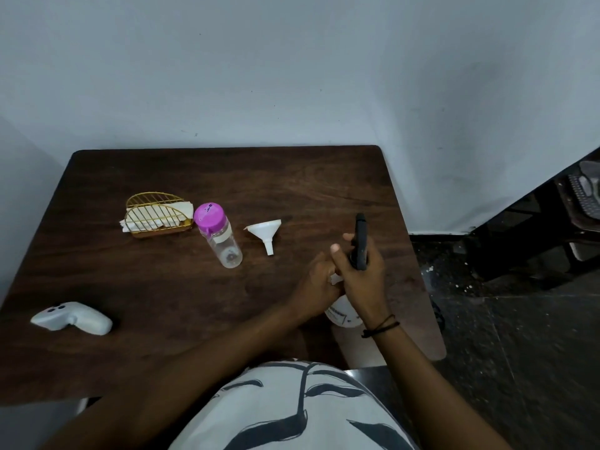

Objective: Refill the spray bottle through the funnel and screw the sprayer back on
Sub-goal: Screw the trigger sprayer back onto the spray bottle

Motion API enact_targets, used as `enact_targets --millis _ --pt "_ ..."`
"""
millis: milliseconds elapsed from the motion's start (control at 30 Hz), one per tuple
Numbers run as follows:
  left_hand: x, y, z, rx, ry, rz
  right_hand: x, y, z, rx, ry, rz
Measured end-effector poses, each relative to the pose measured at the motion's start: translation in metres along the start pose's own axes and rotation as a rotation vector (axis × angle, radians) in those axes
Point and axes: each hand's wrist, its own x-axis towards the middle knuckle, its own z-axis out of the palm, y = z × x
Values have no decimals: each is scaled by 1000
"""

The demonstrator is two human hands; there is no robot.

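Dark wood formed the worktop (162, 280) where a seated person gripped one white spray bottle (342, 311) near the front right edge, the left hand (316, 287) wrapped around its neck to steady it, its fingers closed on the bottle, while the right hand (362, 274) clasped the single black sprayer (360, 241) on top, fingers curled tight about the head, apparently to twist it on its thread; whether it was being loosened or tightened could not be told. One white funnel (267, 232) lay tipped on its side just beyond the hands, spout toward the person, within easy reach and not yet seated in any neck. One clear bottle with a purple cap (216, 233), still capped, stood left of the funnel, seemingly the refill supply. One gold wire holder with napkins (156, 216) sat beside it, and one white handheld device (73, 318) lay well apart at the left edge.
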Motion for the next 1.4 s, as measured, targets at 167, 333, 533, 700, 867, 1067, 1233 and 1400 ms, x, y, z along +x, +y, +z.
enact_targets --millis 167,333,533,700,867,1067,1233,1400 --pt "-11 -1 -17 75 -154 -87 -12 15 -19 16 108 66" --pt "-26 -18 -31 36 -10 -314 -20 28 -40 -43 -152 314" --pt "-36 -32 -22 102 -215 -410 -30 44 -28 -256 -207 534" --pt "-35 -34 -19 108 -260 -404 -32 40 -27 -251 -251 496" --pt "-34 -33 -20 128 -305 -422 -31 39 -27 -412 -141 515" --pt "-29 -30 -21 149 -311 -419 -29 36 -32 -393 -204 495" --pt "-29 -33 -20 159 -312 -411 -29 37 -28 -425 -172 504" --pt "-31 -36 -19 156 -308 -405 -32 38 -26 -463 -200 496"
